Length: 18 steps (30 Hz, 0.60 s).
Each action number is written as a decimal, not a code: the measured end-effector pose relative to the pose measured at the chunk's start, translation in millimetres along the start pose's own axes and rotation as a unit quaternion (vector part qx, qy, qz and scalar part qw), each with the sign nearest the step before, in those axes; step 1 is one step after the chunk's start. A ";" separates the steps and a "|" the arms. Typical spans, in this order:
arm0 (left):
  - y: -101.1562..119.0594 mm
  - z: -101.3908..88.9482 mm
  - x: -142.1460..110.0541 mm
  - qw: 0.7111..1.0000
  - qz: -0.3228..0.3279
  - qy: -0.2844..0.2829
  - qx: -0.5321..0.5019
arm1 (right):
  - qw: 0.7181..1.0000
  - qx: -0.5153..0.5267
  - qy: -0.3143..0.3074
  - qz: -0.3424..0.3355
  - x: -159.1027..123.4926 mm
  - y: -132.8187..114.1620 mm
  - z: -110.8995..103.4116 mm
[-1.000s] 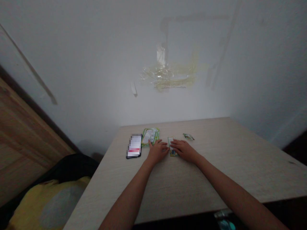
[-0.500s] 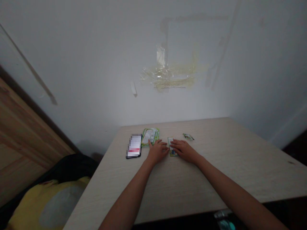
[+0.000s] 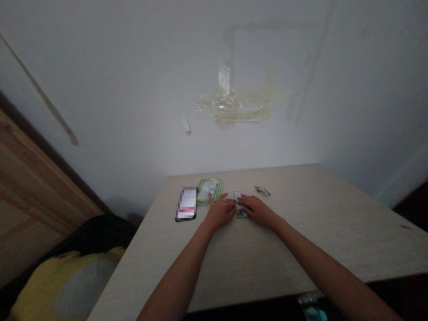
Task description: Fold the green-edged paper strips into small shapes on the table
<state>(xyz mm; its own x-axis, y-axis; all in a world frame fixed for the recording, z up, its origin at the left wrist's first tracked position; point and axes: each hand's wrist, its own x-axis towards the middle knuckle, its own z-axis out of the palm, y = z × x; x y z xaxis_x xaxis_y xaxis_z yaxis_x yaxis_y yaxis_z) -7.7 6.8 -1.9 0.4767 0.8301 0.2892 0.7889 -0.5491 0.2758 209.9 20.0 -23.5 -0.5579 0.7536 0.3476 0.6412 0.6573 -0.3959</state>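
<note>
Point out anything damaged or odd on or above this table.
The wall looks marred: crinkled clear tape and yellowish residue cling to it above the table, with a pale strip at their lower left. On the table, nothing looks spilled.

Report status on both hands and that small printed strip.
Right hand on strip, partly covering it. Left hand beside strip, contact unclear. Strip flat on table. Crumpled packet lies apart, not blocking.

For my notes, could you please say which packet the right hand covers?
The middle packet, partly under the right hand; the pile by the phone and the small packet lie clear of it.
</note>
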 end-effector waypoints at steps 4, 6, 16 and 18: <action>-1.7 1.3 1.5 1.000 -0.003 -0.003 0.012 | 1.000 0.026 0.000 0.014 -0.2 2.1 1.2; -2.2 2.5 2.4 1.000 -0.005 0.004 0.008 | 0.999 0.030 0.002 0.018 -0.4 1.6 0.6; 3.8 7.9 5.5 0.998 -0.011 0.054 0.001 | 1.000 0.013 -0.004 0.014 -1.2 -0.7 -0.7; 3.7 7.8 6.0 0.999 -0.010 0.051 0.003 | 1.000 0.014 -0.002 0.011 -1.2 -0.4 -0.1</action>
<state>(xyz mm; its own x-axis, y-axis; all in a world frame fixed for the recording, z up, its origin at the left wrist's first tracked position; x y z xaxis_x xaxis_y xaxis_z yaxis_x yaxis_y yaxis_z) 1.2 10.5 -6.3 0.4195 0.8268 0.3748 0.8004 -0.5317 0.2770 210.3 18.8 -23.7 -0.5459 0.7675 0.3361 0.6376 0.6408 -0.4275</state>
